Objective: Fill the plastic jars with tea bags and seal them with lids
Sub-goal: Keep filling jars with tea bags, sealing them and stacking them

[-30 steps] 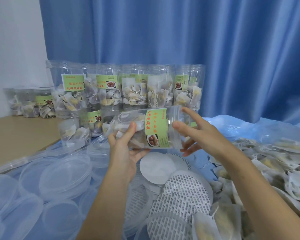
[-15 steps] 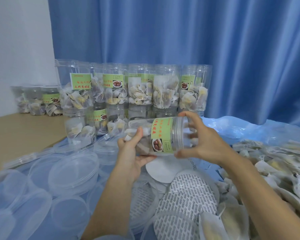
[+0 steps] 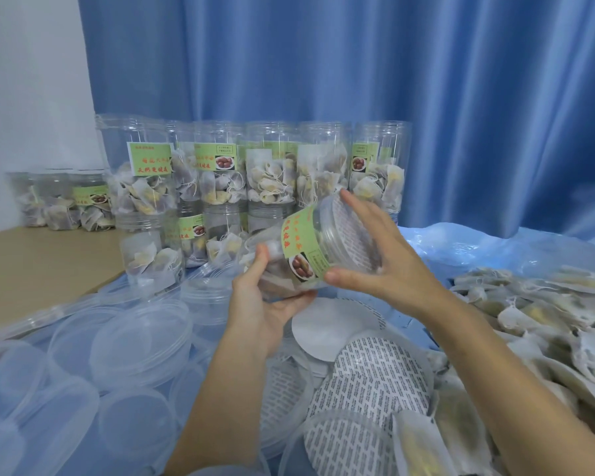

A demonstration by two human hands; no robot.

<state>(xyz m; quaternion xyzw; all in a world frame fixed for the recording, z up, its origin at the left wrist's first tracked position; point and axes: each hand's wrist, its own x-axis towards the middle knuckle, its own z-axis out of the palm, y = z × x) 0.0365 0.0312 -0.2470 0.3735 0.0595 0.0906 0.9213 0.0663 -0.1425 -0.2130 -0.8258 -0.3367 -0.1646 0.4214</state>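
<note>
I hold the filled tea-bag jar point(image 3: 289, 255) tilted, long axis rising toward my right. My left hand point(image 3: 261, 314) grips its base; my right hand point(image 3: 385, 259), fingers spread, clasps the lid point(image 3: 349, 235) at the mouth, positioned for twisting.

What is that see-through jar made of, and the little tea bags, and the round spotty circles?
The jar looks like clear, glossy plastic: you can see the bags inside it. The tea bags seem to be thin, matte white paper or mesh, since their brownish filling shows through. The round discs look like flat paper or foil liners printed with small grey text; which one I can't tell.
</note>
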